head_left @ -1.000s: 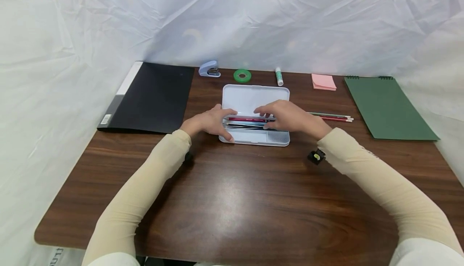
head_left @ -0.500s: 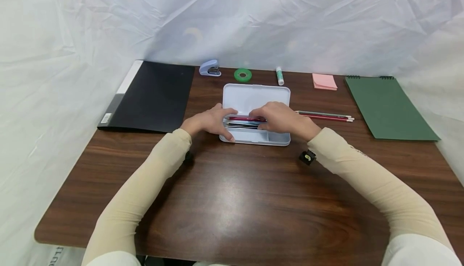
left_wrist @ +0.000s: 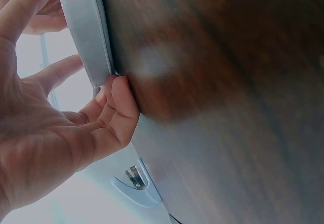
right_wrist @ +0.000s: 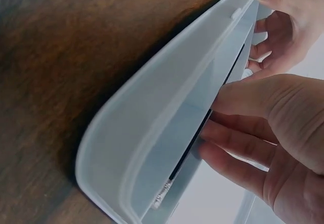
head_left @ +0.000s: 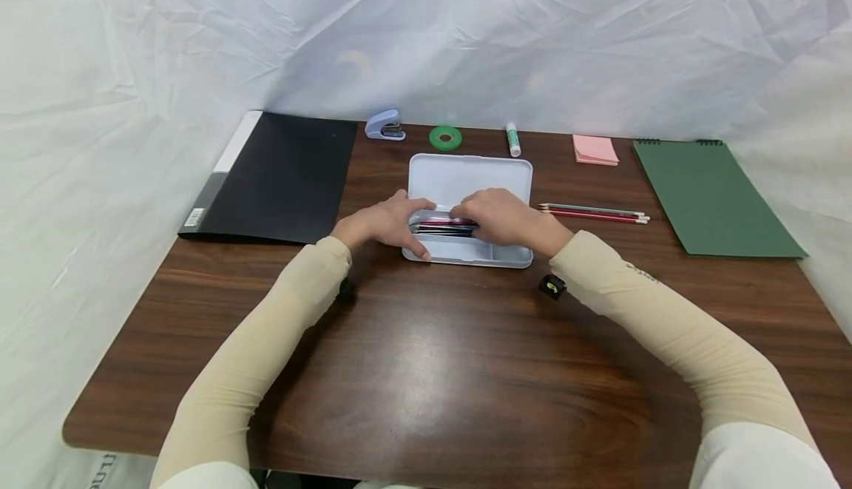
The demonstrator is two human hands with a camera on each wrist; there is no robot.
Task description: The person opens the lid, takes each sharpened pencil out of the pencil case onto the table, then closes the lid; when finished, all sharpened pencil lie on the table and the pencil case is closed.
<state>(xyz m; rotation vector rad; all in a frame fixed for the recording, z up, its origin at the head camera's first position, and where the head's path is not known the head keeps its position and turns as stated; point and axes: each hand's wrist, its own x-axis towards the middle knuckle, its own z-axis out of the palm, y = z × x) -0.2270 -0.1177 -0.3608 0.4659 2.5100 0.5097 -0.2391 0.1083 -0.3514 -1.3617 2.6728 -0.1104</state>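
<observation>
An open pencil case [head_left: 459, 251], pale with its lid folded back, lies mid-table. Several pencils [head_left: 442, 229] sit bunched lengthwise inside it. My left hand [head_left: 388, 224] grips the case's left end, thumb at the front edge and fingers behind; the left wrist view shows its fingers curled at the case's corner. Over the case, my right hand [head_left: 504, 218] reaches in and pinches the pencils between thumb and fingers. A dark pencil [right_wrist: 190, 145] runs under that thumb in the right wrist view. How many pencils it holds is hidden.
Loose pencils [head_left: 592, 213] lie right of the case. Behind it stand a stapler [head_left: 384, 126], a green tape roll [head_left: 445, 138], a glue stick [head_left: 513, 140] and pink sticky notes [head_left: 595, 150]. A black folder [head_left: 286, 178] lies left, a green notebook [head_left: 715, 197] right.
My right hand has moved left along the case, and the pencils inside have drawn closer together. The left hand has stayed on the case's left end.
</observation>
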